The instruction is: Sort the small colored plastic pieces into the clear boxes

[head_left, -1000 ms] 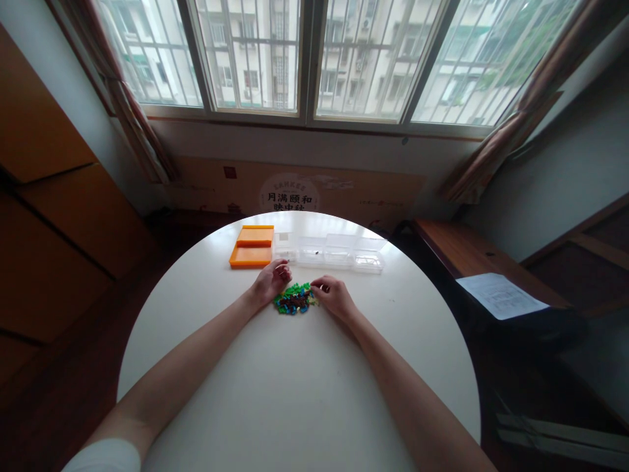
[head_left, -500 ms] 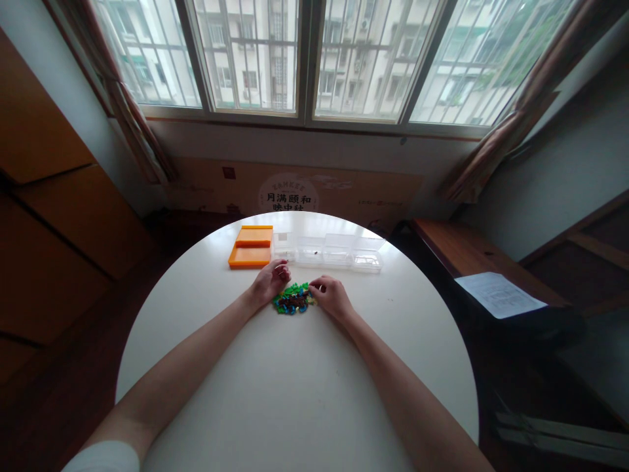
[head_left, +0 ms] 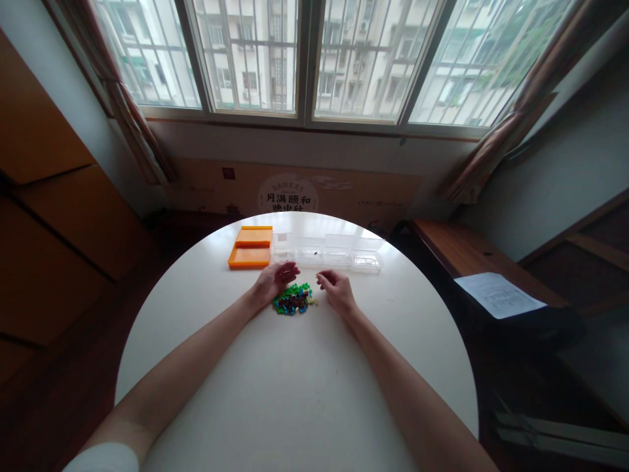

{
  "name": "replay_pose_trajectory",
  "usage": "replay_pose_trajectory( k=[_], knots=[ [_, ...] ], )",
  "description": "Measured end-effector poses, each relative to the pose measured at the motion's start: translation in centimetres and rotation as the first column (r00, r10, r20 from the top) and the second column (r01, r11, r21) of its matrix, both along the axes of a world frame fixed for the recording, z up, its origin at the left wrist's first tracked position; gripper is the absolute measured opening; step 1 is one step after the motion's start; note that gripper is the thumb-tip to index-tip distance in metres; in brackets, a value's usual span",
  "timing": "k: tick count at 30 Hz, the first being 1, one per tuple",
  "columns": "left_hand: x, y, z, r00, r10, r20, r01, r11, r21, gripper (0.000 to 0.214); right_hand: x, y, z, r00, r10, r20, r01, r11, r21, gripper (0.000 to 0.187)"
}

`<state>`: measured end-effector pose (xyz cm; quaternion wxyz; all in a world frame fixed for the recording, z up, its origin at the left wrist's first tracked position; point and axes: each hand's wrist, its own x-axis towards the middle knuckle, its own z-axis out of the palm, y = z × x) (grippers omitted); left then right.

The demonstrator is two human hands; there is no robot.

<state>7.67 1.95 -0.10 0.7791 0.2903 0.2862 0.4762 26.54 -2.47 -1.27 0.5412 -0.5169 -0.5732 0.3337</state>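
A small pile of plastic pieces, green, blue, dark brown and pale yellow, lies on the white round table. My left hand rests at the pile's left edge, fingers stretched out and apart, holding nothing that I can see. Just right of the pile and a little above it, my right hand has thumb and forefinger pinched on a tiny pale yellowish piece, whose shape is too small to make out. Beyond the hands stands a row of clear plastic boxes with lids raised; a small dark piece sits in one.
An orange tray-like box stands open at the far left of the row. The table's far edge is close behind the boxes. To the right, printed paper lies on a brown wooden bench. A large cardboard panel leans under the window.
My right hand has lifted off the pile, away to the right and slightly up, pinching a tiny piece. The fingers of my left hand have straightened out.
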Motion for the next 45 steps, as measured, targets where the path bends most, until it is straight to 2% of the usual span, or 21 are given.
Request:
replay_pose_trajectory(
  k=[4, 9, 15, 20, 27, 36, 45],
  knots=[
    [0.3, -0.4, 0.1, 0.997, -0.074, -0.029, 0.076, 0.993, 0.091, 0.02, 0.0, 0.2, 0.3, 0.988, -0.048, -0.144, 0.048, 0.999, -0.008, 0.029],
    [0.1, -0.1, 0.2, 0.99, -0.135, 0.049, 0.134, 0.991, 0.023, 0.028, -0.9, 0.9, 0.3, 0.984, -0.045, -0.17, 0.046, 0.999, 0.0, 0.03],
    [-0.8, 0.5, 0.6, 0.97, -0.144, 0.198, 0.174, 0.975, -0.141, 0.051, -2.4, 3.5, -0.1, 0.996, -0.002, -0.091, 0.002, 1.0, -0.003, 0.03],
    [-0.9, 0.6, 0.6, 0.96, -0.168, 0.223, 0.205, 0.966, -0.155, 0.06, -2.5, 5.0, -0.5, 0.999, 0.029, -0.02, -0.029, 0.999, 0.044, 0.029],
    [-1.2, 1.0, 0.1, 0.952, -0.213, 0.222, 0.25, 0.956, -0.156, 0.066, -2.4, 4.6, -0.4, 0.996, 0.086, 0.027, -0.088, 0.992, 0.09, 0.023],
    [-1.2, 0.8, 0.3, 0.951, -0.231, 0.207, 0.266, 0.951, -0.158, 0.066, -2.1, 4.9, -1.1, 0.998, 0.055, 0.042, -0.058, 0.995, 0.087, 0.02],
    [-1.2, 1.2, -0.2, 0.949, -0.241, 0.203, 0.275, 0.948, -0.16, 0.072, -2.1, 5.1, -1.4, 0.998, 0.018, 0.053, -0.022, 0.996, 0.082, 0.024]
  ],
)
